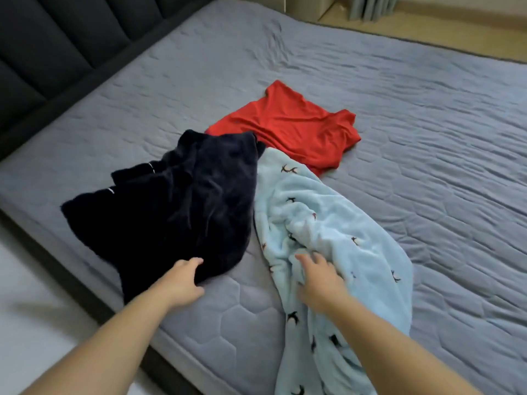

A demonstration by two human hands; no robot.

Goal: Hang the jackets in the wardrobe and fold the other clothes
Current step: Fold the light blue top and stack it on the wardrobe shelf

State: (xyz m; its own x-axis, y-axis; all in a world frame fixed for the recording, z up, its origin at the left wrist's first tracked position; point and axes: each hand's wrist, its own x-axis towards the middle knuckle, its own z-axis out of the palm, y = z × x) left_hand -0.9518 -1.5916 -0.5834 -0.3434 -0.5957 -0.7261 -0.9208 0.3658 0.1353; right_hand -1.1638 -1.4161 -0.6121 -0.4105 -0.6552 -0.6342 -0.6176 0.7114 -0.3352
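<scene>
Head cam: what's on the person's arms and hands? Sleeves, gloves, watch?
Nothing worn that shows. Left hand and right hand: no gloves, no rings or bands visible. Left forearm and right forearm uncovered to the frame edge, no sleeves, no watch. Right hand is slightly blurred, so small details are unsure.

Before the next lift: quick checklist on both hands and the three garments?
1. Left hand grips dark garment hem: ok.
2. Right hand grip on blue fleece: cannot tell, blurred.
3. Dark garment clear of blue fleece: not ok, edges touch.
4. Red shirt free: not ok, blue fleece overlaps it.
5. Mattress space for folding: ok.
6. Which one is a jacket: cannot tell.
</scene>
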